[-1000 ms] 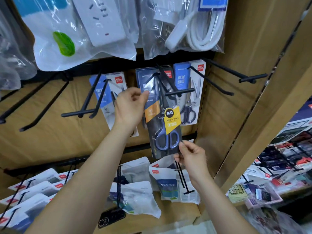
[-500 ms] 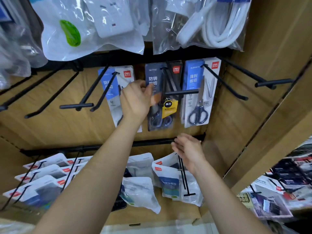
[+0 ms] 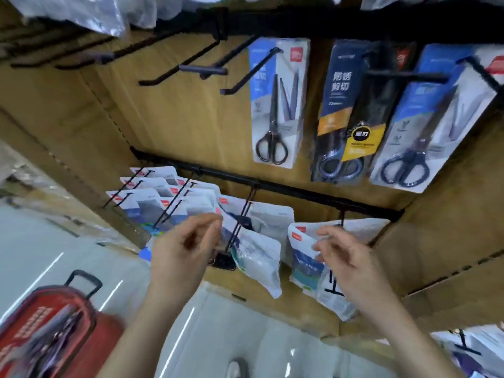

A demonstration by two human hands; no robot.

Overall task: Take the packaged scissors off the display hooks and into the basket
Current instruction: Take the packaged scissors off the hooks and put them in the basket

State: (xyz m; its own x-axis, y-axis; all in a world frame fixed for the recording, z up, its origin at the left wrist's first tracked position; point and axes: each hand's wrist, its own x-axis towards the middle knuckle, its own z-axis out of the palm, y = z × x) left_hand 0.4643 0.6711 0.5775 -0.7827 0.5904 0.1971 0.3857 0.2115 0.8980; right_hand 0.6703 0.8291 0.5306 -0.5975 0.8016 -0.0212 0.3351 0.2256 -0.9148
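Plainly our left hand (image 3: 180, 249) and right hand (image 3: 346, 257) hold nothing, fingers (image 3: 207, 222) loosely curled, low before the hanging pouches (image 3: 259, 257). The packaged scissors (image 3: 343, 113) hang well above and to the right of them on the display hooks (image 3: 403, 76). We should probably pinch one pack's lower edge, slide it straight off along its hook, then lower it into the red basket (image 3: 109, 331) at near left.

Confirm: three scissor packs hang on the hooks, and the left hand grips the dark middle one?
No. In the head view the left hand grips nothing, low beneath the hooks. Three scissor packs do hang there, the dark pack in the middle.
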